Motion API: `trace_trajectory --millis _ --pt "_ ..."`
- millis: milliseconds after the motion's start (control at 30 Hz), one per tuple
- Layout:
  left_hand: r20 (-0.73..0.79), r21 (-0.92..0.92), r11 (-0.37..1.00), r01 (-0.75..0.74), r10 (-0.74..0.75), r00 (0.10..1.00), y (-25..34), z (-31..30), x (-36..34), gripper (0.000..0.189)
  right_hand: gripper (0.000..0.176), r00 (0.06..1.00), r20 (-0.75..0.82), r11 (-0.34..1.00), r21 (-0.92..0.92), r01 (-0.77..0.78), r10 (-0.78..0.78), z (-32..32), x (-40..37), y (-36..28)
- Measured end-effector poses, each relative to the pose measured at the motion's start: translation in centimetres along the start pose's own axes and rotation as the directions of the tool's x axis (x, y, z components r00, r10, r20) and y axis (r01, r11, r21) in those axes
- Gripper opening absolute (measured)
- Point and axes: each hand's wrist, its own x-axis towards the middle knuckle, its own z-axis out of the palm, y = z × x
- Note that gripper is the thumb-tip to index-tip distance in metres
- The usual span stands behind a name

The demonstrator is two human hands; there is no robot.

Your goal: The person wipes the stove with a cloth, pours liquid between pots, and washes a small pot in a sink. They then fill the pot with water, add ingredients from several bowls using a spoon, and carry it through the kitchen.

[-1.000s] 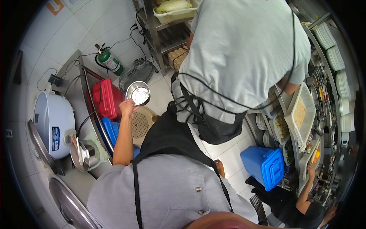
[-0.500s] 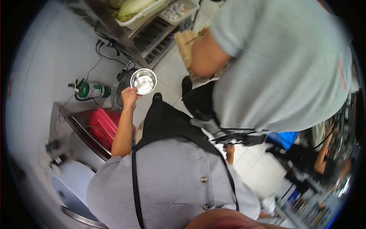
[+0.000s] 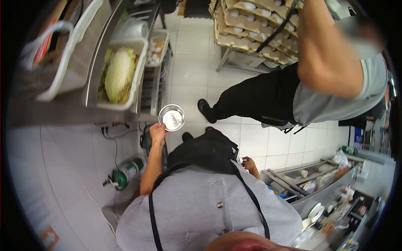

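Note:
My left hand is closed on the rim of a round, shiny metal bowl, held out in front of my body on the left. The bowl's inside faces up and nothing shows in it. Low at my right side, beside the black apron, is my right hand. Its fingers are loosely bent and slightly apart, with nothing visible between them.
Left: a metal rack bears a white bin of cabbage and a tray of eggs. Below it is a green cylinder. A co-worker stands right, near stacked egg trays. A cluttered counter is lower right.
The view has turned and moved forward; the rack and stacked egg trays show more fully. The co-worker appears farther right, with an arm raised. The bowl stays in my left hand.

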Motion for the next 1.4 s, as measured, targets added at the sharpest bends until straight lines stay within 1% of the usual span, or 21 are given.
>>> trace_trajectory --millis 67,133,233,367,467,500,533,567,600,667,800,867,1000,1033,1067,1100,1133,1200,1233,1300,1400 --pt "0.067 0.023 1.0 -0.018 0.017 0.998 1.9 1.1 2.4 0.01 0.028 0.994 -0.008 0.982 -0.158 0.106 -0.109 0.8 1.1 1.3" --pt "0.044 0.058 0.995 -0.079 0.076 0.996 3.3 3.1 4.8 0.01 0.029 0.984 -0.179 0.983 -0.182 -0.011 -0.022 2.1 -0.1 -0.4" --pt "0.027 0.029 0.995 -0.092 0.091 0.996 5.6 6.4 9.4 0.009 0.031 0.979 -0.198 0.976 -0.217 -0.009 -0.035 2.6 1.1 -1.7" --pt "0.108 0.02 0.992 -0.127 0.124 0.986 8.9 10.2 14.7 0.009 0.029 0.974 -0.226 0.998 -0.054 -0.018 0.005 3.9 2.8 -5.9" --pt "0.132 0.04 0.989 -0.142 0.136 0.982 11.9 13.4 18.4 0.007 0.029 0.989 -0.141 0.99 -0.138 0.018 -0.038 3.8 5.6 -8.4" --pt "0.153 0.208 0.943 -0.261 0.232 0.961 12.6 13.0 19.6 0.006 0.029 0.978 -0.178 0.966 -0.25 0.067 -0.113 5.1 5.9 -9.8" --pt "0.133 -0.035 0.972 -0.231 0.234 0.963 12.2 14.4 22.4 0.013 0.029 0.936 -0.289 0.94 -0.327 0.101 -0.201 4.8 7.4 -12.8" --pt "0.217 -0.245 0.967 -0.071 0.126 0.968 14.7 17.1 22.6 0.017 0.029 0.941 -0.273 0.956 -0.265 0.124 -0.198 4.6 7.8 -15.1" --pt "0.216 0.093 0.992 -0.082 0.06 0.975 17.4 18.2 23.8 0.019 0.027 0.944 -0.244 0.936 -0.324 0.136 -0.222 4.7 8.5 -17.5" --pt "0.126 0.083 0.996 -0.043 0.033 0.991 19.2 20.8 27.5 0.01 0.029 0.9 -0.17 0.805 -0.533 0.259 -0.402 4.5 11.1 -21.7" --pt "0.08 -0.002 0.998 -0.07 0.069 0.994 22.2 25.7 34.1 0.007 0.03 0.911 -0.144 0.828 -0.489 0.273 -0.386 4.7 13.9 -30.7" --pt "0.128 0.006 0.998 -0.062 0.061 0.99 23.5 27.9 38.3 0.009 0.032 0.885 -0.12 0.763 -0.566 0.312 -0.451 5.1 15.1 -34.9" --pt "0.249 -0.072 0.997 -0.041 0.058 0.967 25.8 31.5 45.6 0.022 0.027 0.818 -0.184 0.772 -0.492 0.403 -0.544 6.1 17.9 -41.0" --pt "0.191 -0.063 0.997 -0.047 0.059 0.98 26.9 33.1 46.8 0.022 0.027 0.883 -0.256 0.872 -0.41 0.269 -0.393 6.7 18.1 -42.4" --pt "0.178 -0.035 0.998 -0.049 0.055 0.983 28.4 34.4 48.0 0.021 0.031 0.855 -0.281 0.844 -0.458 0.279 -0.435 6.9 19.4 -42.0" --pt "0.199 -0.064 0.997 -0.042 0.054 0.978 30.0 35.5 49.1 0.014 0.032 0.919 -0.286 0.919 -0.361 0.158 -0.271 7.8 20.6 -41.8" --pt "0.138 -0.048 0.999 -0.008 0.015 0.99 32.1 37.3 49.9 0.008 0.029 0.899 -0.257 0.869 -0.446 0.215 -0.354 8.0 19.5 -43.4" --pt "0.118 -0.078 0.997 -0.009 0.018 0.993 32.6 41.1 53.7 0.021 0.028 0.968 -0.245 0.993 -0.119 0.025 -0.054 9.0 17.5 -47.3" --pt "0.106 -0.096 0.995 -0.003 0.013 0.994 33.6 42.8 54.7 0.027 0.027 0.86 -0.341 0.912 -0.297 0.284 -0.379 10.8 21.5 -42.0" --pt "0.04 -0.155 0.987 0.052 -0.046 0.998 34.6 46.2 58.2 0.013 0.027 0.93 -0.296 0.963 -0.22 0.156 -0.218 9.5 21.9 -46.5" --pt "-0.008 -0.178 0.981 0.071 -0.073 0.997 37.6 49.8 62.3 0.013 0.027 0.942 -0.284 0.968 -0.22 0.119 -0.18 6.8 25.6 -52.9"
